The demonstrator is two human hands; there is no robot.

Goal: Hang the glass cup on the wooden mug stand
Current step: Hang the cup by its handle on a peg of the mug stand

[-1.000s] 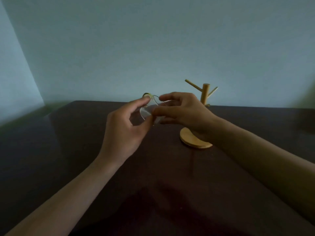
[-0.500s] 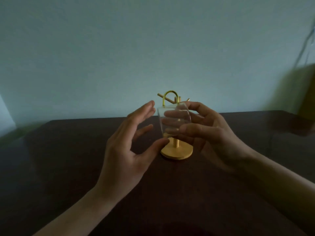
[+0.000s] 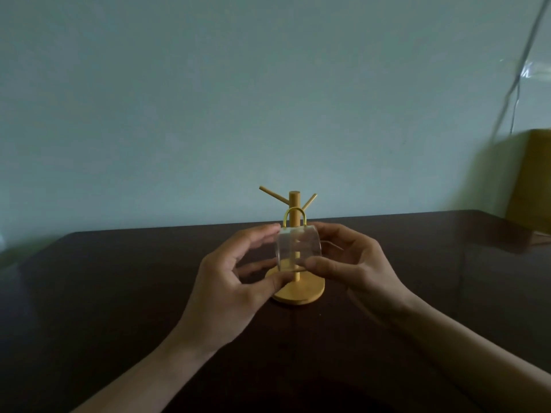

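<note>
Dark wood of the table point(image 3: 119, 293) fills the foreground, and two bare forearms reach forward over it from the bottom edge. Past them, the left hand point(image 3: 229, 281) and the right hand point(image 3: 354, 269) meet around the glass cup point(image 3: 298, 248), which is held in the air on its side, between the person and the stand. The left thumb presses at the cup's lower edge and the left fingers point(image 3: 262, 234) curl toward its upper left; the right thumb lies along its lower right and the right fingers wrap behind it, so both hands pinch the clear wall. The cup's gold handle point(image 3: 294, 214) points upward and overlaps the post. Just behind stands the wooden mug stand point(image 3: 298, 290), its round base on the table and two pegs angled up from the post, both bare. Farthest back are a pale wall point(image 3: 208, 99) and a yellowish box point(image 3: 533, 180) at right.
</note>
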